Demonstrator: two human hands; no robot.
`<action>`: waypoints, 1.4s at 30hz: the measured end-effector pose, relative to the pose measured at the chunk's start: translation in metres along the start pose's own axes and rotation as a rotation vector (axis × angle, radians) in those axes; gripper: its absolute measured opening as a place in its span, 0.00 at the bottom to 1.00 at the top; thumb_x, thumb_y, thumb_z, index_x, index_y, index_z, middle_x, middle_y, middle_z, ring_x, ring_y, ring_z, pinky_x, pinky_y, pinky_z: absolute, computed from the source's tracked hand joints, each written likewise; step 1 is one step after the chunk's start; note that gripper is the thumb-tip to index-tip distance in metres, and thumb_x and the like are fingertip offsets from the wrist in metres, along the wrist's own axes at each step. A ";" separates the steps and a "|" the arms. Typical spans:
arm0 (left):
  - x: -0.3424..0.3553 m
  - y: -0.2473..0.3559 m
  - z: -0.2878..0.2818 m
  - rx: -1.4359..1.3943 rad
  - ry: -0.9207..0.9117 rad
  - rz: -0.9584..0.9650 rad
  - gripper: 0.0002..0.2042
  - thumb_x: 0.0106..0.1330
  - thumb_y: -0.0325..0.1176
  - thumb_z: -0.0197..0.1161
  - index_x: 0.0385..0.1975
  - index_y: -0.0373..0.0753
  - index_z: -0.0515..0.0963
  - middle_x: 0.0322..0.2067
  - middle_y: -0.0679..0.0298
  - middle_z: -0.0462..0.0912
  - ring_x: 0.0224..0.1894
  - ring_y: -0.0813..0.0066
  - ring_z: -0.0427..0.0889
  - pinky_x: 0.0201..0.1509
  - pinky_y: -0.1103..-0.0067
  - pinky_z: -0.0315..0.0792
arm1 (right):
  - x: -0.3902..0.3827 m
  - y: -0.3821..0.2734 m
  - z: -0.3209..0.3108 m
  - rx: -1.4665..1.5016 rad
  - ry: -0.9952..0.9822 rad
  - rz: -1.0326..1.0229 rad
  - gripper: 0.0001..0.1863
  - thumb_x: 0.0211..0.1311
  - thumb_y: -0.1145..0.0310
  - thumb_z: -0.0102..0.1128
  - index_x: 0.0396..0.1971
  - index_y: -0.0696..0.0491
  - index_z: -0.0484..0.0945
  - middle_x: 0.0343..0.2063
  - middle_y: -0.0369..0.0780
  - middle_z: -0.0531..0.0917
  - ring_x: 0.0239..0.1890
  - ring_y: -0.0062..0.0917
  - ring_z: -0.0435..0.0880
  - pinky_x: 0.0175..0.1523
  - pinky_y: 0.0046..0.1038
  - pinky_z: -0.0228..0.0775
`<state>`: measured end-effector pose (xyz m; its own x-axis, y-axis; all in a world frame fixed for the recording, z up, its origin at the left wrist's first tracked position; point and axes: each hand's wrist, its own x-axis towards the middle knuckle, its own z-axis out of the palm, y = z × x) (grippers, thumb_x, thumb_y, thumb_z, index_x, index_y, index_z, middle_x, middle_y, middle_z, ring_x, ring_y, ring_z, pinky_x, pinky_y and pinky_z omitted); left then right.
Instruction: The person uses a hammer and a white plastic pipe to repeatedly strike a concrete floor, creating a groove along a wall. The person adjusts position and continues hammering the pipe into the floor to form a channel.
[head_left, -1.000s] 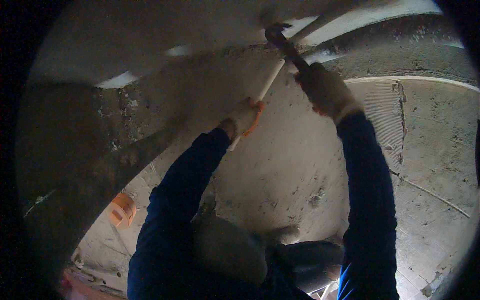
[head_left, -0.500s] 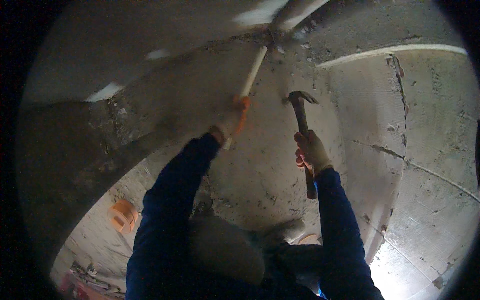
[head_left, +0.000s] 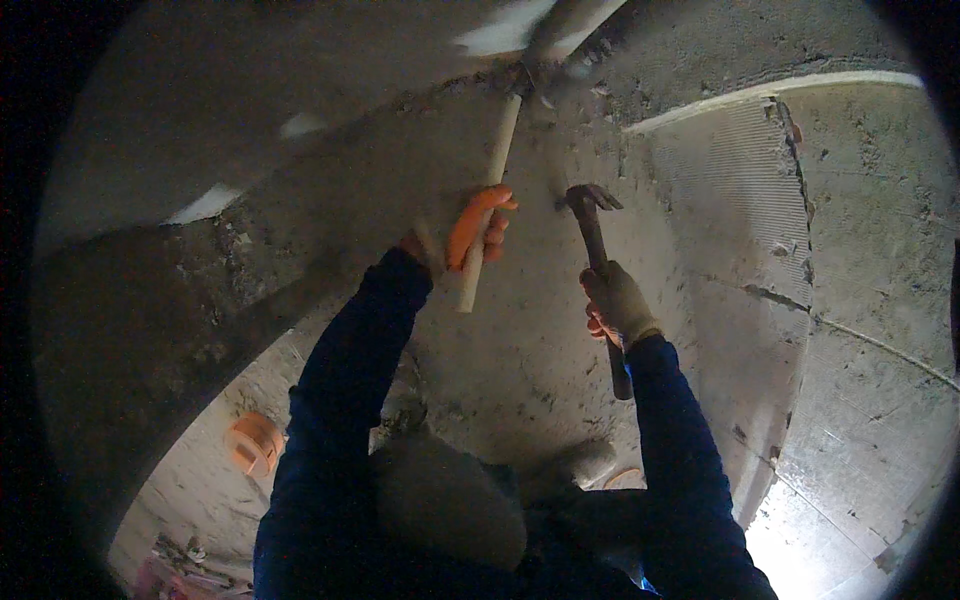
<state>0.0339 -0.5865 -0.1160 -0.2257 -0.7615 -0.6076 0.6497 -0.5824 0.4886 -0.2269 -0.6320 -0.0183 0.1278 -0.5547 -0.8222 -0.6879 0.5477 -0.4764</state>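
My left hand (head_left: 478, 232), in a glove with orange on its palm side, is closed round a pale, straight stick or tube (head_left: 501, 152). The stick slants up and away, its far end near the corner where the walls meet the floor; its near end sticks out below my fingers. To the right, my right hand (head_left: 618, 303), in a pale glove with reddish-orange finger parts, grips a claw hammer (head_left: 592, 228) by its handle. The hammer's head is raised at the far end, its claw turned right. Hammer and stick are apart.
Rough grey panels (head_left: 740, 210) with a ridged patch and open joints stand on the right. An orange round cap (head_left: 255, 444) lies at the lower left, near reddish debris (head_left: 185, 580). My knee (head_left: 450, 500) is below my hands. Bright light comes in at the lower right.
The stick has come slightly left and toward me, and my left hand, blurred before, now shows clearly round it. The hammer has shifted slightly left, still in my right hand.
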 end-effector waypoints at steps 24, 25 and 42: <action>0.023 -0.004 0.023 0.702 0.257 0.090 0.07 0.74 0.37 0.48 0.37 0.42 0.70 0.23 0.68 0.73 0.19 0.76 0.72 0.22 0.74 0.68 | -0.002 0.006 0.019 0.341 0.044 -0.010 0.14 0.67 0.56 0.57 0.41 0.48 0.66 0.18 0.36 0.70 0.14 0.24 0.71 0.19 0.31 0.67; 0.022 -0.001 0.023 0.744 0.256 0.128 0.08 0.74 0.37 0.48 0.37 0.42 0.71 0.23 0.68 0.73 0.19 0.76 0.72 0.22 0.74 0.68 | -0.002 0.004 0.022 0.386 0.068 -0.014 0.14 0.67 0.55 0.57 0.42 0.47 0.66 0.19 0.36 0.70 0.14 0.24 0.71 0.19 0.30 0.67; 0.030 0.032 0.044 1.414 0.407 0.186 0.12 0.70 0.40 0.52 0.41 0.39 0.76 0.27 0.58 0.84 0.28 0.64 0.85 0.33 0.65 0.77 | 0.032 -0.053 0.063 1.302 0.302 -0.475 0.18 0.68 0.50 0.56 0.50 0.42 0.67 0.19 0.33 0.73 0.15 0.26 0.72 0.22 0.36 0.68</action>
<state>0.0163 -0.6410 -0.0912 0.1489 -0.8634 -0.4821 -0.6360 -0.4569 0.6219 -0.1415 -0.6396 -0.0386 -0.1122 -0.8662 -0.4870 0.5373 0.3594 -0.7630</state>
